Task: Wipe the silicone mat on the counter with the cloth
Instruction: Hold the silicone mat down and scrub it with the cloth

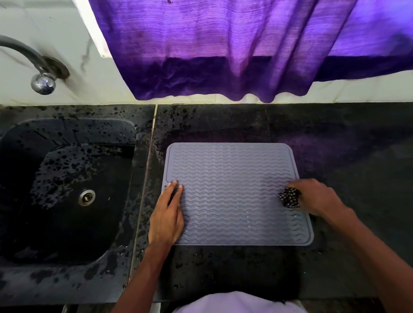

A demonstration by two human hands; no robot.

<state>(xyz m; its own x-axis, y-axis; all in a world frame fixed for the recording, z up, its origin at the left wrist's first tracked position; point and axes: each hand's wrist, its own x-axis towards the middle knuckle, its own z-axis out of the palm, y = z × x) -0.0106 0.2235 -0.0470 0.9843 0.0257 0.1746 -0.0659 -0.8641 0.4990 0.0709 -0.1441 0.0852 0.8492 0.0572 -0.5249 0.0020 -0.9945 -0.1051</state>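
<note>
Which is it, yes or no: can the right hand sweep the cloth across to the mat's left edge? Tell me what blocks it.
Probably not all the way. The left hand lies flat on the mat's left edge, in the path of the right hand with the cloth. The ribbed middle is free.

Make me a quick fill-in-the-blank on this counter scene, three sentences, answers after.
1. The left hand lies flat on the mat's ____ edge.
2. The cloth is bunched in the ____ hand.
3. The sink sits to the ____ of the mat.

Missing words: left; right; left
</note>
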